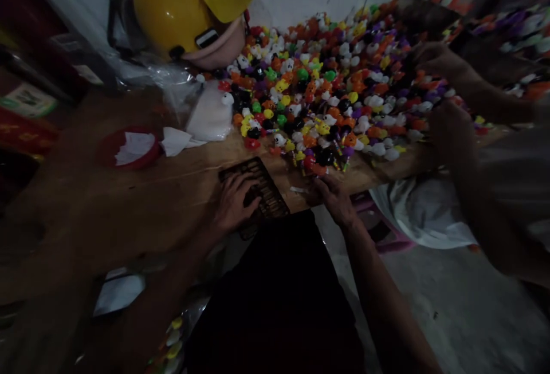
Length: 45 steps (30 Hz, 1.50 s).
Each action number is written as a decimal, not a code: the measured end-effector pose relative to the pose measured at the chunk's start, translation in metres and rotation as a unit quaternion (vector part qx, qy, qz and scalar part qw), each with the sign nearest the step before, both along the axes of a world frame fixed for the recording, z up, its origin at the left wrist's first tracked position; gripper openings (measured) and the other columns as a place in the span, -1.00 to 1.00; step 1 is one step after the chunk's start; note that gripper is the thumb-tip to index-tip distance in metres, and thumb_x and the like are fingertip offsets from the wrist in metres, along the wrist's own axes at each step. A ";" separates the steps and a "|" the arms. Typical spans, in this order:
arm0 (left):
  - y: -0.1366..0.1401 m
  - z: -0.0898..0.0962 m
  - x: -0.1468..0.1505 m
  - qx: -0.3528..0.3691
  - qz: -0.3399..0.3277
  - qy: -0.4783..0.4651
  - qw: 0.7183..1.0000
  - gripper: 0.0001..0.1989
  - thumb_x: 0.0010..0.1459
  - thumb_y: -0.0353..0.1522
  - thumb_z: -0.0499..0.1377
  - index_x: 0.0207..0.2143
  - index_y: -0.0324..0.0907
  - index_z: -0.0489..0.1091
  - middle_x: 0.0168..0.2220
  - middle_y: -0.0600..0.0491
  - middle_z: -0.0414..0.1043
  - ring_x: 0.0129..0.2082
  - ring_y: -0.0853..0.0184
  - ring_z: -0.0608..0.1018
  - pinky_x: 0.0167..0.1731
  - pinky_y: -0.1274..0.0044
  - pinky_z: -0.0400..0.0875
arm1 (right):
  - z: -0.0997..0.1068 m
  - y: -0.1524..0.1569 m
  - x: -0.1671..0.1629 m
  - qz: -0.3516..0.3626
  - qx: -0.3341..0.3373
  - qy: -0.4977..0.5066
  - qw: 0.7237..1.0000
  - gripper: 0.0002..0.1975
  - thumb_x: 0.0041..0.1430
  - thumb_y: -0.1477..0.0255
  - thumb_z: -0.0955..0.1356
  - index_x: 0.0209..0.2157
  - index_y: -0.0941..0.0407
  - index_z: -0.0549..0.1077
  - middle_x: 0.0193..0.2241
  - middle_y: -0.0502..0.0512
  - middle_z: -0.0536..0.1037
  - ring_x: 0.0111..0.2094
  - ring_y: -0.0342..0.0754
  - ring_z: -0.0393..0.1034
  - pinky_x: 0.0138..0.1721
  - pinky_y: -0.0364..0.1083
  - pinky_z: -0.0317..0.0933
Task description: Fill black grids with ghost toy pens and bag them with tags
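My left hand lies on a black slotted tray at the table's front edge, its fingers spread across the bars. My right hand is at the near edge of a heap of small colourful plastic figures. Its fingers are bent close together beside an orange figure; dim light hides what is between the fingertips. Between my hands, a small white strip rests on the wooden table.
A red dish holds white paper slips. Clear plastic bags lie behind it, below a pink basin with a yellow helmet. At right, another person's hands are in the heap. A pink stool stands below.
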<state>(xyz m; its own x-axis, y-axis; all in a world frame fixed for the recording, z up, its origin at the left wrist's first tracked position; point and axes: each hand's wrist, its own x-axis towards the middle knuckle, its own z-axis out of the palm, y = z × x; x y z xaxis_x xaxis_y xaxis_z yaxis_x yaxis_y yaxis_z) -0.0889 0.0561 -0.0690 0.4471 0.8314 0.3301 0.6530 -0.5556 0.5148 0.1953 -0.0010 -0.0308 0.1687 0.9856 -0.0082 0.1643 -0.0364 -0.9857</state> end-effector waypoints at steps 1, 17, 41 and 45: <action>0.001 0.000 -0.001 -0.007 -0.028 -0.005 1.000 -0.65 0.21 -0.27 0.24 0.04 -0.12 0.53 0.22 -0.15 0.46 0.28 -0.07 0.39 0.35 0.00 0.25 | 0.003 -0.001 0.002 0.007 -0.007 0.024 1.000 -0.55 0.11 -0.01 0.43 -0.28 0.11 0.56 -0.42 0.02 0.54 -0.41 -0.12 0.33 -0.37 -0.14 0.26; 0.006 -0.002 0.025 -0.036 -0.083 0.005 0.996 -0.59 0.31 -0.12 0.29 0.14 -0.06 0.53 0.34 -0.05 0.39 0.44 -0.02 0.27 0.43 0.05 0.17 | 0.021 0.040 -0.036 0.012 -0.024 0.136 0.990 -0.51 -0.16 0.06 0.62 -0.50 0.08 0.40 -0.60 -0.11 0.36 -0.56 -0.21 0.14 -0.50 -0.17 0.08; 0.025 0.018 0.007 0.063 0.089 -0.023 0.994 -0.65 0.25 -0.44 0.14 0.05 -0.24 0.53 0.22 -0.21 0.45 0.28 -0.04 0.41 0.33 0.06 0.28 | 0.005 0.008 -0.057 0.088 0.030 0.079 0.993 -0.54 0.23 -0.09 0.41 -0.16 0.00 0.60 -0.24 0.08 0.60 -0.20 0.02 0.48 -0.07 0.00 0.39; 0.008 0.065 0.022 0.033 -0.045 -0.197 0.979 -0.64 0.37 -0.25 0.16 0.14 -0.17 0.47 0.22 -0.12 0.49 0.28 0.09 0.46 0.35 0.17 0.31 | 0.013 0.006 -0.059 0.106 0.011 0.138 0.985 -0.58 0.12 -0.04 0.52 -0.27 0.03 0.56 -0.43 -0.01 0.44 -0.38 -0.08 0.31 -0.28 -0.08 0.30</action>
<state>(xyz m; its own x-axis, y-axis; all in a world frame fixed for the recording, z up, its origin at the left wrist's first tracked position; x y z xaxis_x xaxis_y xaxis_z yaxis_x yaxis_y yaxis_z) -0.0673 0.0640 -0.0041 0.3455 0.7651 0.5434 0.3578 -0.6427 0.6774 0.1361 0.0045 -0.0179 -0.0472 0.9989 -0.0040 -0.1090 -0.0092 -0.9940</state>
